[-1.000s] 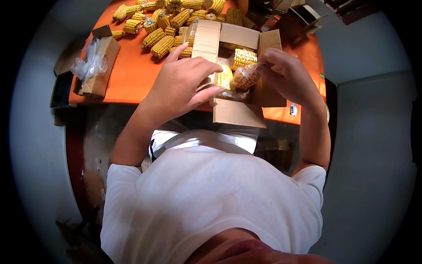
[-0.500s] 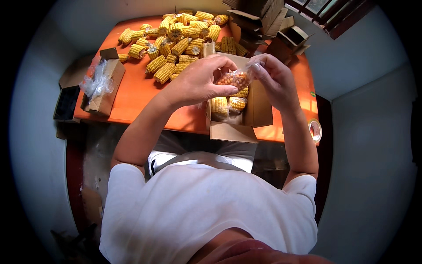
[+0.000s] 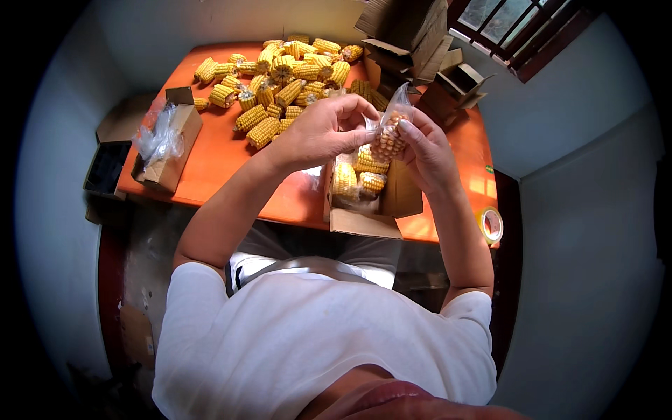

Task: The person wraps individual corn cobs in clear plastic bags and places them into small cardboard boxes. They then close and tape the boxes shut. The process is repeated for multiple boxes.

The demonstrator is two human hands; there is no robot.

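Above the open cardboard box (image 3: 404,194) I hold a clear plastic bag (image 3: 399,105) with a short piece of corn cob (image 3: 387,143) in it. My right hand (image 3: 432,154) grips the bagged piece from the right, thumb across the kernels. Thumb and fingers of my left hand (image 3: 325,131) pinch the bag's left side; the fingertips are partly hidden. Loose film of the bag stands up above the corn. Below, the box holds several wrapped corn pieces (image 3: 372,183).
Bare corn pieces (image 3: 288,92) are heaped over the far part of the orange table (image 3: 231,164). At left stands a small box (image 3: 171,157) with clear bags (image 3: 161,133). A tape roll (image 3: 492,225) lies at the right edge. Empty cartons (image 3: 413,35) are stacked at back right.
The bagged corn has turned upright and shifted slightly right. My right hand has gone from the bag's end to gripping the corn; my left hand stays at the bag's left side.
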